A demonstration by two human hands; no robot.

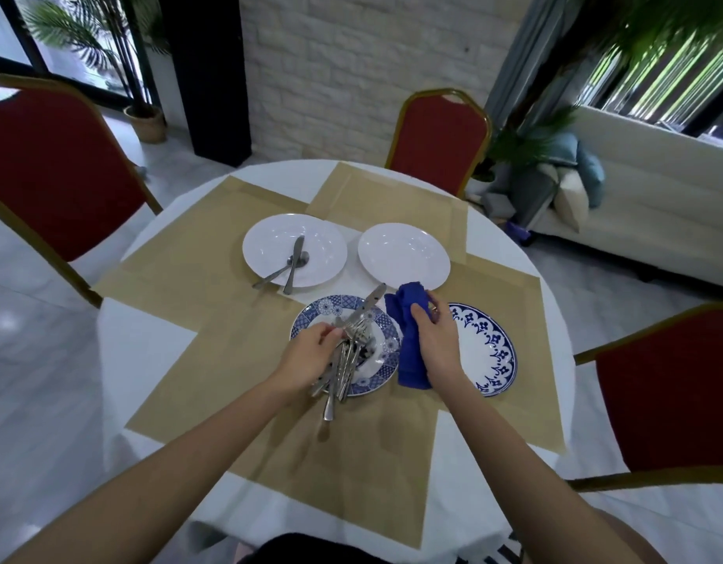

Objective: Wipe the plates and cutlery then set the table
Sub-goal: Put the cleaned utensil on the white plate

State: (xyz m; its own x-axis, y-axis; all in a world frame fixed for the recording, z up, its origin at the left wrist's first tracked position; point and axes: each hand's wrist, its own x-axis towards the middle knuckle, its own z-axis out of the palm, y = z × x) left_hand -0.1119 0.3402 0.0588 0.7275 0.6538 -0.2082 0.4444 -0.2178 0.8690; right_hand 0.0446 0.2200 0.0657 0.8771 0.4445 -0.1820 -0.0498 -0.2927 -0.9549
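Cutlery (345, 362) sits bunched in the gripping left hand (307, 358) above a patterned plate (382, 352), while the right hand (433, 339) clutches a blue cloth (408, 339).

Looking like a dining rm, maybe restaurant/banquet hall: round table (148, 356) wearing white cloth w/ tan placemats (213, 246), red padded gold-frame chairs (441, 136) standing round it, potted palms (79, 34) & white sofa (657, 205) sitting by big windows (10, 30), brick wall (351, 75) behind.

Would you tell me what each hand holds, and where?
Left hand grips the cutlery bundle mid-length; right hand grips the blue cloth around its middle.
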